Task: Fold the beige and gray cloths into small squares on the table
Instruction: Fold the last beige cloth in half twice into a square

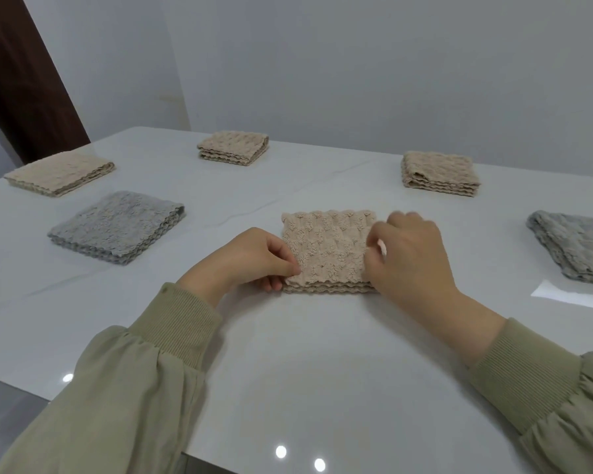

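On white table (288, 354), left hand (254, 254) pinching folded beige cloth (326, 248) at near corner, right hand (411, 254) curled, pinching its right edge

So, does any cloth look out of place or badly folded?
Nothing spilled or damaged. Only the gray cloth on the right sits cornerwise and looks lumpier than the rest. The beige cloth, pinched by left hand and right hand, looks neat.
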A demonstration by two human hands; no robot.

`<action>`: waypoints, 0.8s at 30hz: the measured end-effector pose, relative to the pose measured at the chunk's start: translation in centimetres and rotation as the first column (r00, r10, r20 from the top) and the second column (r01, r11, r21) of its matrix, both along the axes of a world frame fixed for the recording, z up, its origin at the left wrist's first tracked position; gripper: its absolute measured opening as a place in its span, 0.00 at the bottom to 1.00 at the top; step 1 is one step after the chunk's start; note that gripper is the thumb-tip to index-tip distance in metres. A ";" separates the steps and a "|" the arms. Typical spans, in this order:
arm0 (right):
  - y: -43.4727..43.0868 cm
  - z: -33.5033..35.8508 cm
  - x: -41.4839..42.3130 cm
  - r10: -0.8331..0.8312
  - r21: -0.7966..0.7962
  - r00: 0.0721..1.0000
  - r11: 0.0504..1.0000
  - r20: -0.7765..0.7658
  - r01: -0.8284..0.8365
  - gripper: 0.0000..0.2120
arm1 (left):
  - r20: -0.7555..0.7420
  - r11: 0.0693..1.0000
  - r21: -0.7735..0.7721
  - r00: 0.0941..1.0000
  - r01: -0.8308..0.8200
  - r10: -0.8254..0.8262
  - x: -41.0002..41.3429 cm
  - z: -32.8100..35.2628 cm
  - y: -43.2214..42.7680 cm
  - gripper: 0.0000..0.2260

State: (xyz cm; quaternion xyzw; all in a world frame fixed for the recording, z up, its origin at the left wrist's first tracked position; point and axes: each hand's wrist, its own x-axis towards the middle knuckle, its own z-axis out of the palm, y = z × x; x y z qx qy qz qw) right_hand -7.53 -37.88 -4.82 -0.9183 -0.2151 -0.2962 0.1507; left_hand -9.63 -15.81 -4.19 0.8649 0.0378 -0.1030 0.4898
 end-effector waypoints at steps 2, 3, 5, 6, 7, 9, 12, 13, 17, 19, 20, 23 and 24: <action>1.2 1.8 0.6 0.033 0.059 0.994 0.997 0.105 -0.040 0.11 | -0.002 1.000 0.015 1.000 0.010 -0.010 0.1 0.0 0.0 0.02; 2.0 2.6 0.9 0.062 0.090 0.993 0.993 0.104 -0.071 0.12 | -0.004 1.000 0.018 1.000 0.014 -0.014 0.1 0.0 0.0 0.02; 3.5 3.0 1.7 0.120 0.073 0.993 0.990 -0.020 -0.118 0.16 | -0.005 1.000 0.015 1.000 0.018 -0.018 0.1 0.0 0.0 0.03; 4.2 2.5 2.3 0.116 -0.019 0.986 0.993 -0.117 -0.119 0.19 | -0.005 1.000 0.012 1.000 0.019 -0.019 0.1 0.0 0.0 0.04; 4.8 1.5 2.8 0.082 -0.146 0.971 0.982 -0.224 -0.117 0.22 | -0.008 1.000 0.010 1.000 0.019 -0.018 0.1 0.0 0.1 0.04; 5.3 -1.0 3.4 -0.024 -0.321 0.907 0.939 -0.420 -0.124 0.28 | -0.019 1.000 0.001 1.000 0.010 -0.010 0.0 0.1 0.1 0.05; 5.1 -2.5 3.8 -0.035 -0.303 0.873 0.944 -0.486 -0.131 0.29 | 0.024 0.994 -0.040 0.994 -0.103 0.104 0.4 0.0 -0.2 0.03; 5.1 -2.4 3.8 -0.027 -0.290 0.877 0.948 -0.479 -0.129 0.29 | 0.067 0.980 -0.069 0.979 -0.186 0.191 0.8 -0.1 -0.3 0.03; 5.1 -2.2 3.6 -0.026 -0.297 0.877 0.945 -0.480 -0.134 0.30 | 0.164 0.876 -0.218 0.869 -0.429 0.467 3.3 -0.8 -0.6 0.06; 5.1 -2.3 3.5 -0.027 -0.293 0.878 0.947 -0.477 -0.130 0.30 | 0.148 0.842 -0.277 0.845 -0.463 0.513 4.6 -1.1 -0.9 0.09; 5.1 -2.3 3.5 -0.028 -0.292 0.881 0.948 -0.473 -0.126 0.30 | 0.150 0.832 -0.286 0.835 -0.475 0.529 5.2 -1.2 -1.1 0.10; 5.1 -2.2 3.5 -0.028 -0.292 0.880 0.948 -0.474 -0.127 0.30 | 0.233 0.834 -0.169 0.801 -0.525 0.551 6.5 -1.7 -1.8 0.11; 5.2 -2.2 3.4 -0.030 -0.292 0.877 0.948 -0.480 -0.127 0.30 | 0.262 0.833 -0.130 0.791 -0.538 0.552 6.8 -1.9 -1.9 0.11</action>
